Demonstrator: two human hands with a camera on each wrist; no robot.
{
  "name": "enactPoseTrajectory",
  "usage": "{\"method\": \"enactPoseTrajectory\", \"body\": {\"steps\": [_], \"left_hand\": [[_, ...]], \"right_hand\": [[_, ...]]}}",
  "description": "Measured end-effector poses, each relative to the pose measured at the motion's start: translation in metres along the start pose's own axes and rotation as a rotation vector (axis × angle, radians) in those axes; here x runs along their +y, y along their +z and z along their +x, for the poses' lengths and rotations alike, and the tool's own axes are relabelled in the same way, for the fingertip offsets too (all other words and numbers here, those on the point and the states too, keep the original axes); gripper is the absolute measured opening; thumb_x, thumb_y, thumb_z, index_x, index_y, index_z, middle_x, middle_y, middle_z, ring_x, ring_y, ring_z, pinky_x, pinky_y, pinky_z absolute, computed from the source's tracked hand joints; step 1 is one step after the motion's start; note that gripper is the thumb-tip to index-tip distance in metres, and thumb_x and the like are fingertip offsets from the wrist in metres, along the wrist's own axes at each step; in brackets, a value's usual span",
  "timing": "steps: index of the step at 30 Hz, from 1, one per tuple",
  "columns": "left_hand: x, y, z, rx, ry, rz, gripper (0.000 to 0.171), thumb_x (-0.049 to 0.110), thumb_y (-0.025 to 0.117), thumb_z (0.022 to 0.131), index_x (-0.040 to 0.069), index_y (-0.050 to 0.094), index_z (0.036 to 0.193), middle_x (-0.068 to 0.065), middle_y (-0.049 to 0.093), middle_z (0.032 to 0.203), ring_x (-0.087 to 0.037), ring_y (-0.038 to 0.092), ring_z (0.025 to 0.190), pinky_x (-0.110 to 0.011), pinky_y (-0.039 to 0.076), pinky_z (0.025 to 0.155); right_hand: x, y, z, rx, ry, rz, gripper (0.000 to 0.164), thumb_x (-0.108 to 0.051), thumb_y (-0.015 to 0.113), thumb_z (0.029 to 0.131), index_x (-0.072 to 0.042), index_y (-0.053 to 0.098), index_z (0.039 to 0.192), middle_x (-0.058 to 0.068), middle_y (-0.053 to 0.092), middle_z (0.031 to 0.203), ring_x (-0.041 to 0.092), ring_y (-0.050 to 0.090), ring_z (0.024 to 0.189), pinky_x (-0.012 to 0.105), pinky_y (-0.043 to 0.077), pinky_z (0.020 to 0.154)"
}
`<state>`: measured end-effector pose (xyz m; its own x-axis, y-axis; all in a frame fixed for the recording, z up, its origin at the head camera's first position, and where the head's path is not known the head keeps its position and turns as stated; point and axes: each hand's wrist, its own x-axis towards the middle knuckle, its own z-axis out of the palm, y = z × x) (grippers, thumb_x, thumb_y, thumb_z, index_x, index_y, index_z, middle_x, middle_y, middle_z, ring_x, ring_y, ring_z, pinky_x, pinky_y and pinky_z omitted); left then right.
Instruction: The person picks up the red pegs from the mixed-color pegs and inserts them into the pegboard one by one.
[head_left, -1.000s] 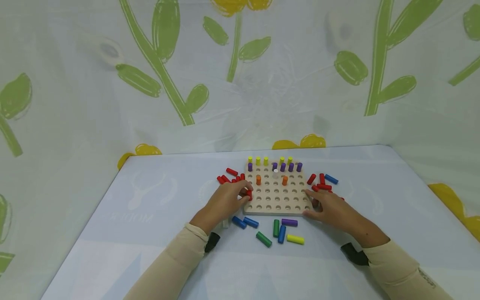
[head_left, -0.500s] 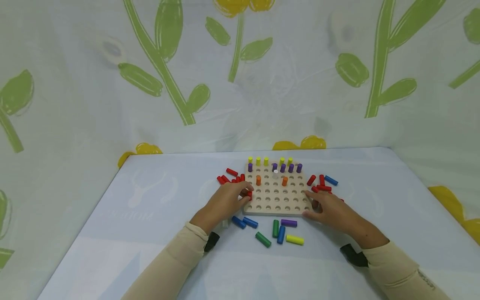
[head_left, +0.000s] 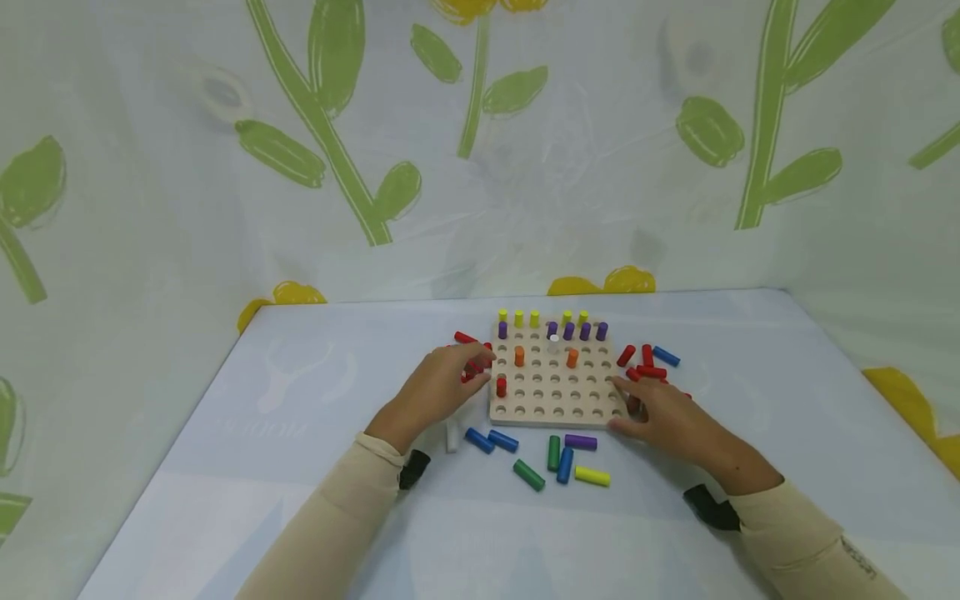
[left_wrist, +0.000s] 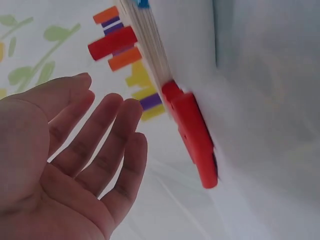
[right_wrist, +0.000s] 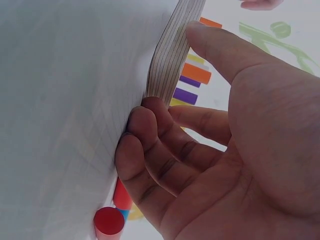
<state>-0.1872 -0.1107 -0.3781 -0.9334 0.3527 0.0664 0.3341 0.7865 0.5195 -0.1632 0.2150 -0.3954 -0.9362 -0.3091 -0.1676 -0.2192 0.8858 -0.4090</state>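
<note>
A wooden pegboard (head_left: 536, 421) lies on the table, with yellow and purple pegs upright in its far rows. One white peg (head_left: 553, 344), two orange pegs and a red peg (head_left: 501, 387) also stand in its holes. My left hand (head_left: 438, 383) hovers beside the board's left edge, over loose red pegs. In the left wrist view its fingers are spread loosely with nothing between them, apart from the red pegs (left_wrist: 192, 132). My right hand (head_left: 660, 410) holds the board's near right corner, thumb on the edge and the other fingers curled against the side.
In front of the board lie loose blue pegs (head_left: 502, 441), green pegs (head_left: 528, 475), a purple peg (head_left: 581, 442), a yellow peg (head_left: 592, 476) and a white peg (head_left: 452, 437). Right of it are several red pegs (head_left: 647, 356) and a blue peg (head_left: 666, 357).
My left hand has let go of the red peg, which now stands in the board's left column. The hand has moved up and left toward the loose red pegs. My right hand stays put.
</note>
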Motion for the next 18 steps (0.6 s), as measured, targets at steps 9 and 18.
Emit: {"method": "enactPoseTrajectory", "body": {"steps": [9, 18], "left_hand": [[-0.013, -0.016, 0.004, 0.058, -0.112, 0.005, 0.035, 0.02, 0.072, 0.093, 0.018, 0.066, 0.127, 0.0, 0.069, 0.102, -0.016, 0.063, 0.091, -0.029, 0.058, 0.077], [-0.027, -0.017, 0.007, 0.047, -0.186, 0.044, 0.031, 0.025, 0.074, 0.092, 0.015, 0.068, 0.12, -0.004, 0.068, 0.099, -0.019, 0.061, 0.086, -0.028, 0.056, 0.072]], "right_hand": [[0.002, -0.001, 0.003, -0.002, -0.005, -0.008, 0.08, -0.037, 0.08, 0.084, 0.001, 0.048, 0.146, 0.002, 0.054, 0.082, 0.015, 0.05, 0.081, 0.021, 0.044, 0.059], [0.004, -0.001, 0.005, -0.01, -0.013, -0.013, 0.08, -0.037, 0.08, 0.084, 0.001, 0.047, 0.146, 0.002, 0.054, 0.081, 0.015, 0.05, 0.079, 0.022, 0.045, 0.058]]}}
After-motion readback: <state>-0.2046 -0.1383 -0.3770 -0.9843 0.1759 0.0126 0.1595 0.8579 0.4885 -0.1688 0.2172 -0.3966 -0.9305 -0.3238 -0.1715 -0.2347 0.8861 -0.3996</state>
